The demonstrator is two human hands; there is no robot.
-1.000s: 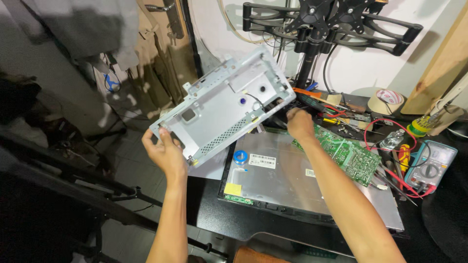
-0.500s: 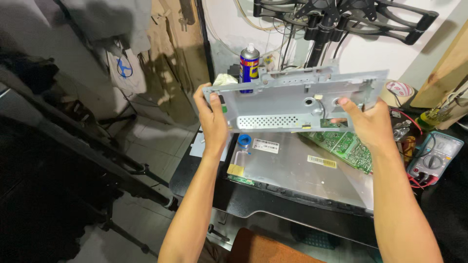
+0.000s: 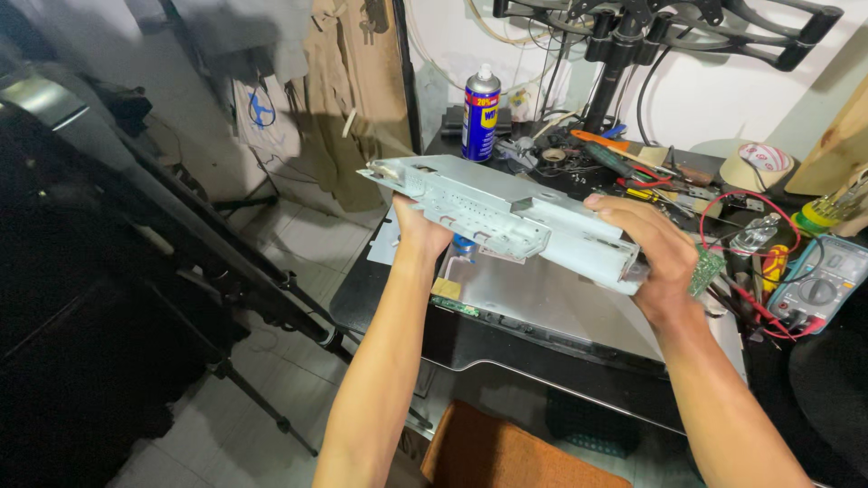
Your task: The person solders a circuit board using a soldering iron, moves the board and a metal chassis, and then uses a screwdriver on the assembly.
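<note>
While both hands grip it clear of the bench, the grey metal chassis cover (image 3: 506, 217) lies tilted between them: left hand (image 3: 418, 228) clasps under its near left end, right hand (image 3: 653, 255) wraps over its right end. Judged stiff, light sheet metal with sharp folded edges, best held at the ends as now. Beyond the left hand stands a blue-and-yellow spray can (image 3: 480, 111); below both, a yellow label (image 3: 446, 288) on the monitor back panel (image 3: 561, 307).

Grey perforated metal chassis (image 3: 506, 212); blue-yellow spray can (image 3: 480, 113).
</note>
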